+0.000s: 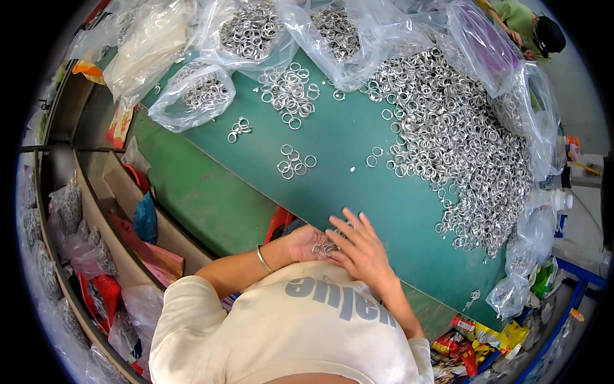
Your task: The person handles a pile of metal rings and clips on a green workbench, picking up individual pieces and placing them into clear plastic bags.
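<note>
Rings, right? That's what was in the person's hands?

Yep, a small silvery bunch sat in the left hand, just below the centre of the frame. That hand was cupped palm-up near the waist, fingers curled around the bunch.

And the right hand?

It was together with the left, reaching across the bunch from the right with its fingers stretched out and a bit spread. Couldn't tell if it actually pinched a ring, because the fingers covered part of the view.

OK, and the rest of the stuff on the table?

Green tabletop, lots of metal on it. A huge heap of the same sort of pieces filled the upper right of the frame, stray ones scattered along its left edge. Nearer the middle lay a little cluster, with a bigger loose group above it and a small clump off to the left.

Any bags?

Loads. A small clear bag stood open in the upper left, metal pieces inside, and more clear plastic ran along the top edge.

Anything else worth a mention?

The person wore a cream shirt and a bangle on the left wrist. Someone in a green top and dark cap was in the upper right corner, and bright wrappers were piled up at lower right.
</note>
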{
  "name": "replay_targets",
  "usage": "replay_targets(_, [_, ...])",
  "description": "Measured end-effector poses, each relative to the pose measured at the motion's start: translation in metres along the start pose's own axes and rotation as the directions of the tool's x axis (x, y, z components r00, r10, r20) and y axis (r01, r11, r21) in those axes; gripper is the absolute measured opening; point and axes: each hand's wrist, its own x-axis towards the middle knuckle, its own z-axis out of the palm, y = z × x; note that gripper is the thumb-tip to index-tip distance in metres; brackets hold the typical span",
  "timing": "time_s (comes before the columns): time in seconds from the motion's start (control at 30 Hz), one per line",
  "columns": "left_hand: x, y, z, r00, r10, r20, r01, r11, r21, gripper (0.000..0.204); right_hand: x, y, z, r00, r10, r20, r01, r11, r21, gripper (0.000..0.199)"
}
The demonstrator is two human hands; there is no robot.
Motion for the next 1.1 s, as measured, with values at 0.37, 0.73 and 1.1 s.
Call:
replay_targets(0.37, [0.004, 0.009, -0.038, 0.976, 0.058, -0.210, -0.003, 0.967, 0.254, 0.026, -0.007, -0.025, 0.008, 0.990, -0.059, -0.129, 0.108, 0.900, 0.421, 0.027])
replay_targets(0.73, [-0.074, -0.013, 0.024, 0.897, 0.403, -0.180, -0.276, 0.830, 0.484, 0.034, -0.008, -0.016, 0.017, 0.819, 0.385, -0.425, -0.054, 0.789, 0.612, 0.016])
replay_targets(1.1, [0.005, -0.008, 0.141, 0.890, 0.455, 0.024, -0.389, 0.731, 0.561, 0.042, -0.002, -0.013, 0.006, 0.617, 0.604, -0.504, 0.025, 0.625, 0.780, 0.025])
